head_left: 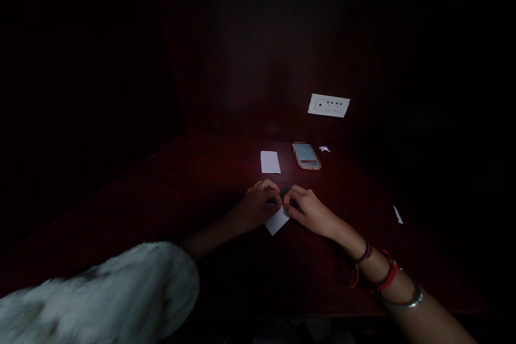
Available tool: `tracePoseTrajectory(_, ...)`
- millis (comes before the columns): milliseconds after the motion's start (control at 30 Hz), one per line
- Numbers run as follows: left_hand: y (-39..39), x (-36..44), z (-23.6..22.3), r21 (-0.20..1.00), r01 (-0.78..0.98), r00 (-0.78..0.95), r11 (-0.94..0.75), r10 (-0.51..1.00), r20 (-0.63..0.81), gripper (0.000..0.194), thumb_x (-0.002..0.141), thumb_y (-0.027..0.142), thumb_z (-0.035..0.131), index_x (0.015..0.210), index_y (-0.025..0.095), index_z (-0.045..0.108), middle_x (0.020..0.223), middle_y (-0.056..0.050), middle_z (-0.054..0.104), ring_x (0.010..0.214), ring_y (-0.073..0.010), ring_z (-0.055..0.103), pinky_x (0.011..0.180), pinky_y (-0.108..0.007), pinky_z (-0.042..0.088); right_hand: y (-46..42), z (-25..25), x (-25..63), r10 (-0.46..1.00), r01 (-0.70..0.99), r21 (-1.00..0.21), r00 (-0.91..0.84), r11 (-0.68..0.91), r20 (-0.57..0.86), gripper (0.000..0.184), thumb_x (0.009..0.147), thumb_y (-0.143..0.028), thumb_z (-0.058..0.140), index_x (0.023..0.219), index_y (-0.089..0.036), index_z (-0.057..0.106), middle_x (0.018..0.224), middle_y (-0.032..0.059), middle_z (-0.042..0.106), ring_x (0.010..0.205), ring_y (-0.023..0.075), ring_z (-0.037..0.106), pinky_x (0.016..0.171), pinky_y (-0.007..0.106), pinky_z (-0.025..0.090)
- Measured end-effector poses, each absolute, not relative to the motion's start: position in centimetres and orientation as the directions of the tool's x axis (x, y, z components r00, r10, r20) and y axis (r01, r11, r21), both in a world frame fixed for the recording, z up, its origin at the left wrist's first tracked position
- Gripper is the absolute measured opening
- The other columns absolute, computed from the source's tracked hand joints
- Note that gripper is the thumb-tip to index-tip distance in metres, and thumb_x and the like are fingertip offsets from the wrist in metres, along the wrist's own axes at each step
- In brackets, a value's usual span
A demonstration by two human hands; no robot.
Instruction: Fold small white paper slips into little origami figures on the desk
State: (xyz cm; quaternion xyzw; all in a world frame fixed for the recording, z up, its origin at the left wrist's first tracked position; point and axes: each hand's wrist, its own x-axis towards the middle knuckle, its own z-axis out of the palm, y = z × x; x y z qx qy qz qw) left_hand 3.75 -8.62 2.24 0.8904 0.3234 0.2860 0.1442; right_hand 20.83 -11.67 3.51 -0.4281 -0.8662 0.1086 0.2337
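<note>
A small white sheet of paper (276, 221) lies on the dark red table, one corner pointing toward me. My left hand (264, 202) pinches its far left edge between thumb and fingers, and a ring shows on one finger. Close beside it, my right hand (301, 204) is closed on the far right edge, fingertips nearly meeting those of the left. The paper's far part is hidden under both hands. Just beyond them rests another white piece of paper (270, 162), flat and apart from my hands.
Behind my right hand lies a phone (306, 156) with its screen lit and blurred. A crumpled paper scrap (324, 149) sits beside it. One thin paper strip (398, 215) is at the right. The back wall carries a white socket panel (329, 106). Surroundings are very dark.
</note>
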Motion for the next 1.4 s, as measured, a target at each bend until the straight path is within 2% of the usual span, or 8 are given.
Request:
tracePoseTrajectory(233, -9.1, 3.7, 2.7, 0.393, 0.537, 0.595, -0.746, 0.665, 0.451, 0.005, 0.071, 0.021, 0.051, 0.072, 0.020, 0.056, 0.098, 0.001, 0.044, 0.097, -0.0174, 0.039, 0.083, -0.035, 0.028, -11.5, 3.6, 20.5, 0.797, 0.657, -0.450, -0.495, 0.604, 0.346, 0.005, 0.073, -0.013, 0.045, 0.071, -0.015, 0.049, 0.072, 0.0000, 0.046, 0.068, 0.0091, 0.043, 0.063, 0.022, 0.032)
tracePoseTrajectory(433, -9.2, 3.6, 3.1, 0.377, 0.532, 0.591, -0.759, 0.651, 0.477, 0.004, 0.070, 0.019, 0.051, 0.068, 0.019, 0.055, 0.100, 0.001, 0.043, 0.098, -0.0180, 0.038, 0.084, -0.036, 0.027, -11.3, 4.1, 21.3, 0.789, 0.643, -0.460, -0.533, 0.612, 0.305, 0.006, 0.070, -0.010, 0.045, 0.068, -0.015, 0.049, 0.068, -0.0006, 0.046, 0.064, 0.0084, 0.042, 0.059, 0.020, 0.033)
tracePoseTrajectory(633, -8.1, 2.8, 2.7, 0.420, 0.568, 0.518, -0.708, 0.704, 0.486, 0.005, 0.069, 0.017, 0.051, 0.066, 0.018, 0.055, 0.098, 0.000, 0.044, 0.093, -0.0176, 0.042, 0.082, -0.036, 0.030, -10.4, 3.8, 24.3, 0.818, 0.694, -0.434, -0.481, 0.575, 0.314, 0.007, 0.067, -0.009, 0.045, 0.063, -0.015, 0.047, 0.064, -0.0010, 0.046, 0.060, 0.0086, 0.042, 0.059, 0.021, 0.034)
tracePoseTrajectory(800, -7.6, 2.6, 2.2, 0.463, 0.552, 0.492, -0.694, 0.719, 0.490, 0.006, 0.069, 0.019, 0.051, 0.065, 0.018, 0.056, 0.096, -0.001, 0.045, 0.091, -0.0170, 0.044, 0.080, -0.034, 0.033, -10.6, 3.8, 24.0, 0.803, 0.664, -0.456, -0.447, 0.593, 0.394, 0.008, 0.073, -0.014, 0.044, 0.069, -0.015, 0.051, 0.068, 0.0004, 0.048, 0.064, 0.0094, 0.044, 0.062, 0.022, 0.035)
tracePoseTrajectory(900, -8.1, 2.9, 2.5, 0.465, 0.520, 0.512, -0.716, 0.697, 0.501, 0.006, 0.069, 0.018, 0.051, 0.066, 0.019, 0.056, 0.097, -0.001, 0.045, 0.092, -0.0169, 0.043, 0.082, -0.035, 0.032, -11.1, 4.0, 22.5, 0.776, 0.629, -0.457, -0.468, 0.629, 0.424, 0.009, 0.073, -0.020, 0.048, 0.079, -0.015, 0.053, 0.075, 0.0017, 0.049, 0.070, 0.0103, 0.045, 0.065, 0.022, 0.036)
tracePoseTrajectory(1100, -8.8, 3.3, 3.4, 0.452, 0.501, 0.552, -0.738, 0.675, 0.490, 0.006, 0.069, 0.016, 0.051, 0.068, 0.019, 0.057, 0.100, 0.000, 0.044, 0.097, -0.0178, 0.041, 0.085, -0.036, 0.030, -11.3, 4.0, 21.1, 0.739, 0.599, -0.434, -0.515, 0.673, 0.435, 0.009, 0.075, -0.014, 0.045, 0.072, -0.015, 0.054, 0.072, 0.0011, 0.048, 0.067, 0.0092, 0.045, 0.062, 0.021, 0.036)
tracePoseTrajectory(1400, -8.9, 3.1, 3.9, 0.478, 0.485, 0.623, -0.732, 0.673, 0.399, 0.006, 0.066, 0.013, 0.053, 0.066, 0.018, 0.058, 0.104, -0.001, 0.043, 0.099, -0.0174, 0.040, 0.085, -0.034, 0.031, -11.8, 4.7, 22.1, 0.727, 0.610, -0.396, -0.548, 0.686, 0.414, 0.010, 0.070, -0.009, 0.047, 0.066, -0.015, 0.054, 0.069, 0.0006, 0.050, 0.065, 0.0095, 0.046, 0.062, 0.022, 0.035)
